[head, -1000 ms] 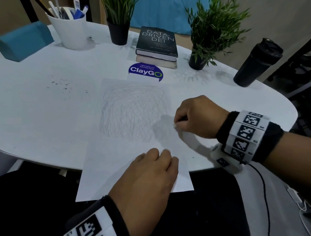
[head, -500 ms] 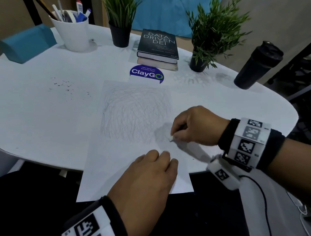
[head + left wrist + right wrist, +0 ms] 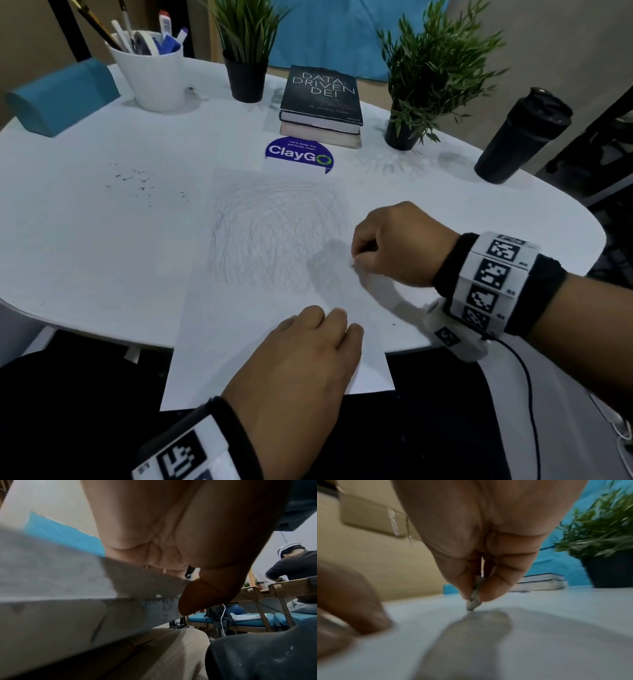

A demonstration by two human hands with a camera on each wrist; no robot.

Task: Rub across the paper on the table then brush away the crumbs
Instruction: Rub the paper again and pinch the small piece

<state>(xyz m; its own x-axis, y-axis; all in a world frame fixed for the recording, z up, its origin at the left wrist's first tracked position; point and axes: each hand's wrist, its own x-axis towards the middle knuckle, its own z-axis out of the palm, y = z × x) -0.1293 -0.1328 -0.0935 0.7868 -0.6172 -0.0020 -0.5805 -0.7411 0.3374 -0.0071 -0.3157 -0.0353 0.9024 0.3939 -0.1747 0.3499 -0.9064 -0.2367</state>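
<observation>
White worktop (image 3: 102,246) carries the paper (image 3: 274,329), whose near end overhangs the worktop edge. Left hand (image 3: 301,370) presses it flat, fingers straight. Right hand (image 3: 400,243) has fingers clamped on a small eraser (image 3: 475,596), tip touching the paper's right side. Hard strokes could crumple the unsupported sheet.

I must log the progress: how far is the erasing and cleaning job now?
Done: little, since the pencil scribble covers most of the paper. In hand: the right hand pinches a small eraser at the scribble's right edge while the left hand presses the sheet. Left: most rubbing, then brushing the crumbs.
</observation>
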